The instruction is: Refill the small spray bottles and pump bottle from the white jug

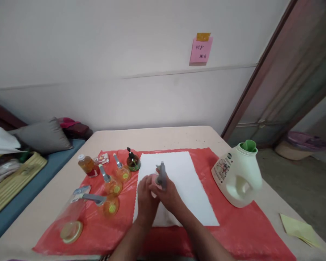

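Observation:
A small pink container with a long grey top (162, 174) is held between my hands above a white sheet (180, 168). My left hand (145, 197) wraps round its pink body, which my fingers mostly hide. My right hand (168, 194) closes round it from the right, at the grey top. To the left, on a red plastic sheet (136, 235), stand several round orange see-through bottles (113, 186) with grey long-necked tops. Behind them is a green bottle with a black pump (133, 162).
At right stands a large cream jug with a green cap (237, 175). Yellow paper (299, 230) lies near the table's right edge. A bottle of amber liquid (88, 165) and a round lid (71, 232) are at left. A pink note (201, 50) is taped to the wall.

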The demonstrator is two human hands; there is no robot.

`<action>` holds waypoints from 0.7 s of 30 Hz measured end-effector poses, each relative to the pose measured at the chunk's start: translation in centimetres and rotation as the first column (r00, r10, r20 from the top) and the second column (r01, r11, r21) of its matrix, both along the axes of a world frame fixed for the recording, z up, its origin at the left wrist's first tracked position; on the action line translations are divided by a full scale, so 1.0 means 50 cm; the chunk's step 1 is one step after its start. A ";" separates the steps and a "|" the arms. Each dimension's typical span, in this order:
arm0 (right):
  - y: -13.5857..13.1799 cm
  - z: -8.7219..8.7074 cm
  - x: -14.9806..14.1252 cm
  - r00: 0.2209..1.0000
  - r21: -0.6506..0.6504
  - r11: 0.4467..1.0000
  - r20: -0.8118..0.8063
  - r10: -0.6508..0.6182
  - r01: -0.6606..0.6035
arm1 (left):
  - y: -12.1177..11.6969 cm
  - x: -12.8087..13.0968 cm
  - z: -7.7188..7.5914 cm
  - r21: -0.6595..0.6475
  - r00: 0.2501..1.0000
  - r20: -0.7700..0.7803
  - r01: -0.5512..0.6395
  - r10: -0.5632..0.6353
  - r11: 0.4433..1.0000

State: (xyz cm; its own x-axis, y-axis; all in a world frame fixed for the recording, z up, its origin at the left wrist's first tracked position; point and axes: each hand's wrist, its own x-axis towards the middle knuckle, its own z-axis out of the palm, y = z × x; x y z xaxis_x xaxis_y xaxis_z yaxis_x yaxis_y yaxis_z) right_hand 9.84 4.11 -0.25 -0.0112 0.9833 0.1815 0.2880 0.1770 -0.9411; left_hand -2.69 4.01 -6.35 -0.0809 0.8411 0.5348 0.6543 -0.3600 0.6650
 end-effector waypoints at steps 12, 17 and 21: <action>-0.006 -0.016 0.059 0.919 -0.129 0.976 -0.334 -0.211 0.177 | -0.016 0.094 -0.021 0.155 0.978 -0.164 0.154 -0.129 0.976; -0.002 -0.035 0.058 0.982 -0.068 0.997 -0.189 0.027 -0.040 | 0.024 0.033 -0.031 -0.063 0.999 0.015 0.046 -0.046 0.997; 0.004 -0.068 0.055 0.986 -0.227 0.970 -0.160 0.049 -0.086 | 0.083 -0.064 -0.032 -0.254 0.985 0.104 -0.110 0.140 0.961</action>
State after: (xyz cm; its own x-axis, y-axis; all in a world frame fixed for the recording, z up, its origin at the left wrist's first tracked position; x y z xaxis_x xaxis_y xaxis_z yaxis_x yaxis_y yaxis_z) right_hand 12.60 4.32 -3.63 -0.0690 0.9965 -0.0468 0.1328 -0.0373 -0.9904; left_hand -5.88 8.18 -7.94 -0.2447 0.9246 0.2920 0.5935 -0.0953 0.7992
